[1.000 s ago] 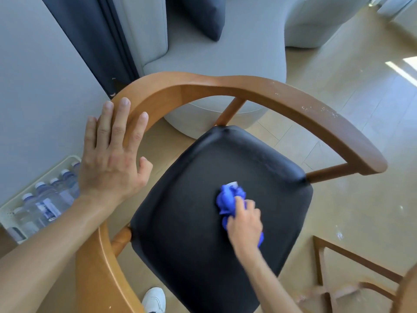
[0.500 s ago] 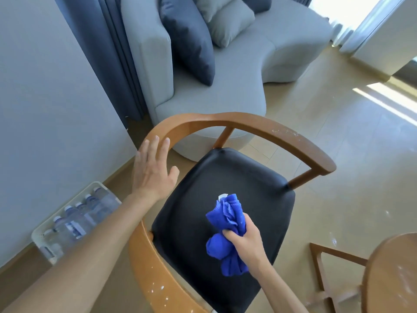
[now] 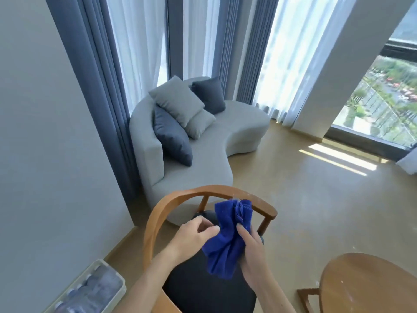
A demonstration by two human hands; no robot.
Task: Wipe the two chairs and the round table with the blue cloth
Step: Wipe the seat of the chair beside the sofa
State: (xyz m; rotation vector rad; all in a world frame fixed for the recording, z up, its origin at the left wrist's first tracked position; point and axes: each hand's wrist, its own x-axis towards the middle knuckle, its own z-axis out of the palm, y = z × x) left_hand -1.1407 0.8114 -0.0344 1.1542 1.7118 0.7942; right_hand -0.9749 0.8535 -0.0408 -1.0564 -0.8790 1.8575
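Pale wood flooring [image 3: 304, 199] runs from a grey wall [image 3: 45, 154] on the left to tall windows hung with white sheers and grey-blue curtains [image 3: 97, 86]. Sunlight falls in a bright patch on the floor near the glazing at right. At lower left, against the wall, a clear plastic-wrapped pack [image 3: 94, 290] holds several water bottles lying close together; their count cannot be read through the blur. Behind the work area stands a curved grey sofa [image 3: 203, 163] carrying four cushions, two light grey and two dark. Directly below the camera is a chair [image 3: 158, 213] with a curved wooden back rail and a black padded seat. Both hands are raised above that seat. The right hand [image 3: 252, 251] grips a blue cloth [image 3: 225, 238], fingers curled round its bunched middle, so that the cloth stands up above the hand and hangs down beneath it. The left hand [image 3: 191, 238] pinches the cloth's left edge between thumb and fingers. The cloth hangs clear of the seat and covers part of the back rail from view. At lower right, part of a round wooden table [image 3: 372, 285] shows, with a wooden frame piece [image 3: 308, 297] just beside it, near the chair.
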